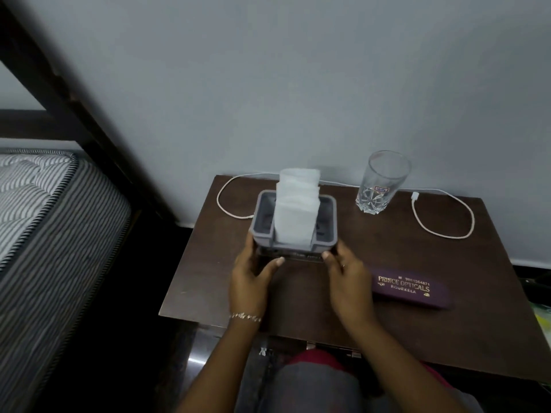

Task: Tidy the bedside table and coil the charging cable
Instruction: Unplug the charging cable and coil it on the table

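On the dark wooden bedside table (387,308) stands a grey plastic holder (326,222) with white tissues (296,210) upright in its middle slot. My left hand (252,281) grips the holder's near left corner and my right hand (347,278) grips its near right corner. A white charging cable (441,235) runs along the table's back edge, looping out on the left behind the holder and on the right, where its plug (415,195) lies. The holder hides part of the cable.
An empty clear glass (380,183) stands at the back, right of the holder. A purple spectacle case (413,289) lies beside my right hand. A striped mattress (38,234) and dark bed frame are at the left, the wall behind.
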### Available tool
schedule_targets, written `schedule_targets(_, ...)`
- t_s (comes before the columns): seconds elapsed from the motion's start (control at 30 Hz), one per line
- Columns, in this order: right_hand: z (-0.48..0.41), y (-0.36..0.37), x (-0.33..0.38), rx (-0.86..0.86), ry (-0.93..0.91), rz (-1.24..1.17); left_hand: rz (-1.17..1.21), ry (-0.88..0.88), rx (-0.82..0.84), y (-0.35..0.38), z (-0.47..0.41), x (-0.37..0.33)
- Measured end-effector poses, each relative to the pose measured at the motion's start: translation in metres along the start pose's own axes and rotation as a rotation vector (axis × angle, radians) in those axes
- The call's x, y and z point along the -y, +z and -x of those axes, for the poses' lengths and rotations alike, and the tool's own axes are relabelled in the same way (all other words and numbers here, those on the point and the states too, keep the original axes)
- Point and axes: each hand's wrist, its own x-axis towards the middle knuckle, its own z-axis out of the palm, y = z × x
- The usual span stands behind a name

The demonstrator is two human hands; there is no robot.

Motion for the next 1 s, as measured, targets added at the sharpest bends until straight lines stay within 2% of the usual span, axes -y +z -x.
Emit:
schedule_targets(0.17, -0.031, 0.006, 0.002, -0.050, -0.017, 0.055, -0.041, 0.025, 0.035, 0.005, -0.034, 0.004)
schedule_targets(0.47, -0.054, 0.019, 0.007, -0.043, -0.030, 0.051, -0.056, 0.032, 0.017, 0.004, -0.067, 0.017)
schedule_targets(0.63, -0.049, 0.009, 0.006, 0.030, -0.007, 0.031, -0.102, 0.045, 0.026, 0.005, -0.061, 0.018)
schedule_targets(0.73, -0.041, -0.003, 0.010, 0.013, 0.022, -0.072, -0.176, -0.013, -0.117, 0.006, -0.049, 0.009)
schedule_targets(0.83, -0.028, -0.038, 0.017, -0.091, 0.027, -0.171, -0.085, -0.056, -0.294, 0.013, -0.020, -0.004)
schedule_targets(0.9, -0.017, -0.070, 0.012, -0.183, 0.006, -0.145, -0.023, -0.119, -0.244, 0.029, 0.002, -0.012)
schedule_targets(1.0, 0.001, -0.112, -0.014, -0.306, 0.038, 0.055, -0.022, -0.205, 0.062, 0.065, 0.024, -0.014)
